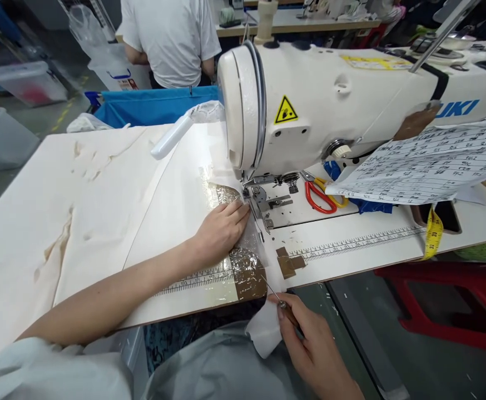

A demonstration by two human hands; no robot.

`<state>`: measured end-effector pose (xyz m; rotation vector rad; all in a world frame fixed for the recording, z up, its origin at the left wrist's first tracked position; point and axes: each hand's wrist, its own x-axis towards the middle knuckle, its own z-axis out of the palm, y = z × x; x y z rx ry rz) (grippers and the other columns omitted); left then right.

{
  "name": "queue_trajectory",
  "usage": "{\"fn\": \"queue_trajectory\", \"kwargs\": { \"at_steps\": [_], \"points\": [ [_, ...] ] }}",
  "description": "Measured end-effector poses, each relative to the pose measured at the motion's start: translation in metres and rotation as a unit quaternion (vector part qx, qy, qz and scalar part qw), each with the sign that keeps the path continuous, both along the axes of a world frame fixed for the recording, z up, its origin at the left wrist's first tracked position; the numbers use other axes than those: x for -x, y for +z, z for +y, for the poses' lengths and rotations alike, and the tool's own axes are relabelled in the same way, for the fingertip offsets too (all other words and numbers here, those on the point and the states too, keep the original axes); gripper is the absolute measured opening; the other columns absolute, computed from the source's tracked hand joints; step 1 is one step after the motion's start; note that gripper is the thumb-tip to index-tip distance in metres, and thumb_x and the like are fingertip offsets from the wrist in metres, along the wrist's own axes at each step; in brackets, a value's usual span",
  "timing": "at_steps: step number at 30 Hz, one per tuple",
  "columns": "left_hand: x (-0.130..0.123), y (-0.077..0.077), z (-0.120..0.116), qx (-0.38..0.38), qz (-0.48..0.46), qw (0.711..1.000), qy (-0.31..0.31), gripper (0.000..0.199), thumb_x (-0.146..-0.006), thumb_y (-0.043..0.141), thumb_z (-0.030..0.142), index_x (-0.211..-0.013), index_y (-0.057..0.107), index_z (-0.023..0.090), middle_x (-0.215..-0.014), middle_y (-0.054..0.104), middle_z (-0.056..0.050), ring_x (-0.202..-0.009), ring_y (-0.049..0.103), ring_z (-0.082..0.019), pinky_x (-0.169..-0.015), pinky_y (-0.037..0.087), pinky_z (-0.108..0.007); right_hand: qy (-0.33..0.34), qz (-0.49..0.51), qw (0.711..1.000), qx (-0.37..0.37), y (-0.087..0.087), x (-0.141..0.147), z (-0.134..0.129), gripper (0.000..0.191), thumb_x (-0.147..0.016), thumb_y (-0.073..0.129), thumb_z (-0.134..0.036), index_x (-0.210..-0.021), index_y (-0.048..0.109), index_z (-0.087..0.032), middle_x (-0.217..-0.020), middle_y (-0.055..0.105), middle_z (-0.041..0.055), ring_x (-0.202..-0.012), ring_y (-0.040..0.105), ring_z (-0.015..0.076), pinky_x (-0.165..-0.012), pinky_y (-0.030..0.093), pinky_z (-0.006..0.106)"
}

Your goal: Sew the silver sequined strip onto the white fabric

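Note:
My left hand point(222, 233) rests beside the needle area of a white sewing machine point(310, 105). Its fingers are bent and pressed together on the edge of thin white fabric point(274, 266); the fingertips are partly hidden. Below the table's front edge, my right hand point(310, 339) grips an awl point(287, 311) with a wooden handle, its thin metal point aimed up and left. The fabric's loose lower end point(265, 330) hangs over the edge against the right hand's fingers. Brown and clear tape point(249, 283) covers the table under my left wrist.
Red-and-yellow-handled scissors point(320, 197) lie behind the needle area. A handwritten sheet point(426, 161) leans at the right, above a yellow tape measure point(434, 233). White cloth point(93, 194) covers the left tabletop. A red stool point(447, 311) stands below right; a person point(170, 41) is beyond a blue cloth bin point(155, 105).

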<state>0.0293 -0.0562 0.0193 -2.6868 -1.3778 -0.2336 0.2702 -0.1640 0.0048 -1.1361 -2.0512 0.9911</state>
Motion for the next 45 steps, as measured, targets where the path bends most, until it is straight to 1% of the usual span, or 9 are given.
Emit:
{"fn": "queue_trajectory", "kwargs": {
  "at_steps": [7, 13, 15, 19, 23, 26, 32, 40, 45],
  "points": [
    [0.005, -0.006, 0.008, 0.01, -0.062, 0.998, 0.015, 0.048, -0.091, 0.033, 0.003, -0.133, 0.054, 0.008, -0.135, 0.056, -0.015, -0.126, 0.049, -0.029, -0.098, 0.049, -0.046, -0.07, 0.109, 0.981, 0.145, 0.0, 0.003, 0.005, 0.023, -0.102, 0.045, -0.036, -0.107, 0.063, -0.022, -0.072, 0.061, 0.0007, -0.056, 0.054, 0.0156, -0.048, 0.043, 0.022],
    [0.015, -0.009, 0.014, 0.012, -0.091, 0.996, -0.017, 0.046, -0.09, 0.036, 0.004, -0.133, 0.053, 0.003, -0.136, 0.055, -0.015, -0.13, 0.048, -0.027, -0.108, 0.045, -0.046, -0.141, 0.348, 0.855, 0.359, -0.007, 0.019, 0.0, 0.03, -0.089, 0.066, -0.049, -0.101, 0.067, -0.023, -0.082, 0.063, 0.0046, -0.065, 0.06, 0.0178, -0.052, 0.051, 0.023],
    [0.017, -0.009, 0.013, 0.012, -0.088, 0.996, -0.025, 0.047, -0.089, 0.036, 0.003, -0.133, 0.053, 0.003, -0.137, 0.055, -0.015, -0.13, 0.048, -0.027, -0.108, 0.045, -0.046, -0.135, 0.352, 0.844, 0.381, -0.008, 0.024, -0.003, 0.035, -0.088, 0.066, -0.051, -0.106, 0.066, -0.022, -0.088, 0.065, 0.0071, -0.069, 0.063, 0.0205, -0.054, 0.054, 0.026],
    [0.014, -0.009, 0.01, -0.001, -0.053, 0.998, -0.017, 0.048, -0.088, 0.037, 0.001, -0.133, 0.052, 0.004, -0.139, 0.053, -0.017, -0.13, 0.046, -0.03, -0.104, 0.047, -0.047, -0.118, 0.23, 0.912, 0.318, -0.005, 0.024, -0.006, 0.035, -0.095, 0.057, -0.051, -0.107, 0.066, -0.02, -0.084, 0.064, 0.0059, -0.071, 0.061, 0.0198, -0.059, 0.052, 0.026],
    [0.006, -0.007, 0.011, -0.027, -0.025, 0.999, 0.006, 0.047, -0.09, 0.033, -0.001, -0.132, 0.053, 0.003, -0.135, 0.053, -0.018, -0.128, 0.043, -0.031, -0.099, 0.049, -0.046, -0.119, 0.096, 0.968, 0.197, 0.001, 0.018, -0.001, 0.031, -0.1, 0.048, -0.043, -0.113, 0.063, -0.019, -0.073, 0.059, 0.0011, -0.054, 0.049, 0.0146, -0.048, 0.042, 0.022],
    [0.001, -0.004, 0.015, -0.043, -0.019, 0.999, 0.026, 0.043, -0.095, 0.029, 0.002, -0.127, 0.057, 0.003, -0.127, 0.056, -0.018, -0.118, 0.047, -0.03, -0.091, 0.052, -0.043, -0.12, 0.08, 0.978, 0.148, 0.006, 0.017, 0.007, 0.028, -0.101, 0.047, -0.039, -0.114, 0.063, -0.02, -0.076, 0.062, 0.0002, -0.052, 0.049, 0.0124, -0.047, 0.041, 0.02],
    [0.006, -0.004, 0.019, -0.034, -0.065, 0.997, 0.002, 0.038, -0.095, 0.032, 0.001, -0.119, 0.062, 0.003, -0.111, 0.059, -0.016, -0.101, 0.049, -0.026, -0.088, 0.053, -0.039, -0.115, 0.055, 0.988, 0.086, 0.014, 0.02, 0.024, 0.025, -0.101, 0.047, -0.034, -0.115, 0.063, -0.019, -0.099, 0.07, 0.0041, -0.087, 0.067, 0.0153, -0.069, 0.051, 0.016],
    [0.013, -0.007, 0.023, -0.03, -0.098, 0.994, -0.026, 0.034, -0.096, 0.035, 0.004, -0.119, 0.06, 0.007, -0.117, 0.059, -0.015, -0.105, 0.05, -0.026, -0.087, 0.05, -0.04, -0.103, 0.027, 0.994, 0.039, 0.015, 0.024, 0.038, 0.023, -0.101, 0.044, -0.031, -0.111, 0.062, -0.019, -0.096, 0.07, 0.0034, -0.068, 0.064, 0.0138, -0.058, 0.048, 0.019],
    [0.013, -0.008, 0.022, -0.048, -0.087, 0.995, 0.015, 0.036, -0.098, 0.031, 0.008, -0.122, 0.058, 0.005, -0.114, 0.058, -0.017, -0.101, 0.05, -0.027, -0.081, 0.049, -0.04, -0.092, 0.026, 0.995, 0.01, 0.015, 0.029, 0.05, 0.022, -0.1, 0.044, -0.027, -0.113, 0.061, -0.02, -0.098, 0.07, 0.0022, -0.083, 0.068, 0.0157, -0.066, 0.049, 0.019]
  ]
}}
